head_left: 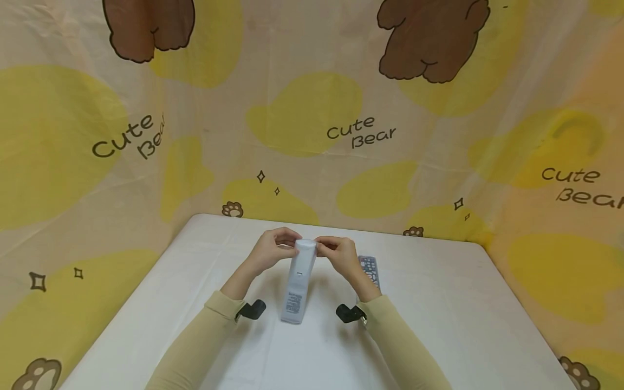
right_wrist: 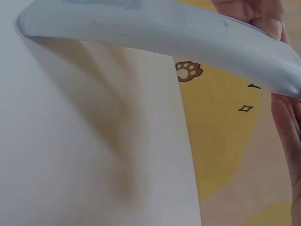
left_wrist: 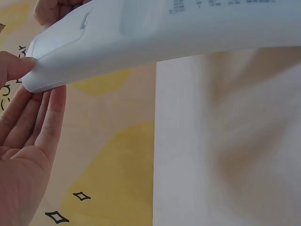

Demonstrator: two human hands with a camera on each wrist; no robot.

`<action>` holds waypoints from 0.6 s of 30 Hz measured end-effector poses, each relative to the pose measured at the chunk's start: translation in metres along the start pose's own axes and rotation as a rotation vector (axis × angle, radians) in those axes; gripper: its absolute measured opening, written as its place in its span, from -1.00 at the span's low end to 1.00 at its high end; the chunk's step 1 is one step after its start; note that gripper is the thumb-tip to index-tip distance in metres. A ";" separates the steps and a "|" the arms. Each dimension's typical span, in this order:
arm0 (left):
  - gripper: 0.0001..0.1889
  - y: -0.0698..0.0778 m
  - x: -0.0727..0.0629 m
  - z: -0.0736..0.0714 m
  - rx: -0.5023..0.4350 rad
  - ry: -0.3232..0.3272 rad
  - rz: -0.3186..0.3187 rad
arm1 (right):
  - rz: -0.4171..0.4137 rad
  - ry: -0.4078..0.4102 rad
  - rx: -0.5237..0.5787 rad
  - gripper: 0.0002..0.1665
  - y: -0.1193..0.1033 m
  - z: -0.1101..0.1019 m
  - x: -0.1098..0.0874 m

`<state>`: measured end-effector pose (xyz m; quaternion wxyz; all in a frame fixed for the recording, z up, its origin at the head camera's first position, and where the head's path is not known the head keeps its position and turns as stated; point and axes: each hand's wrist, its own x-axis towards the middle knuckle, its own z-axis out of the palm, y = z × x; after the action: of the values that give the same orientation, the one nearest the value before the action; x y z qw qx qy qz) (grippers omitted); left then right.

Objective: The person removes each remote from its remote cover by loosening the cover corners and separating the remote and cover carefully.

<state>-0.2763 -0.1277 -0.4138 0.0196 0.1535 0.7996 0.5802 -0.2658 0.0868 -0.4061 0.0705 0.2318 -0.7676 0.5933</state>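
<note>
A white remote control [head_left: 302,276] is held up at a slant, its back with the printed label and battery cover [left_wrist: 61,40] facing me. Its far, cover end is raised, and its near end meets the table in the right wrist view. My left hand [head_left: 268,252] pinches the left side of the raised end between thumb and fingers. On the opposite side my right hand [head_left: 341,254] pinches the same end. The battery cover looks closed in the left wrist view. The button side of this remote is hidden.
A second remote, grey with several buttons [head_left: 369,269], lies face up on the white table [head_left: 439,314], partly behind my right wrist. Patterned cloth walls [head_left: 302,179] rise behind the table and on both sides. Black wrist mounts [head_left: 252,310] hang under each sleeve.
</note>
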 end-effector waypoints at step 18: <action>-0.65 0.011 -0.005 0.005 -0.133 -0.120 0.067 | 0.083 -0.011 0.042 -0.75 -0.008 -0.001 0.003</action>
<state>-0.2682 -0.1217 -0.4057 0.0584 0.2131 0.7511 0.6221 -0.2649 0.0852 -0.3983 0.0367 0.2045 -0.7642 0.6106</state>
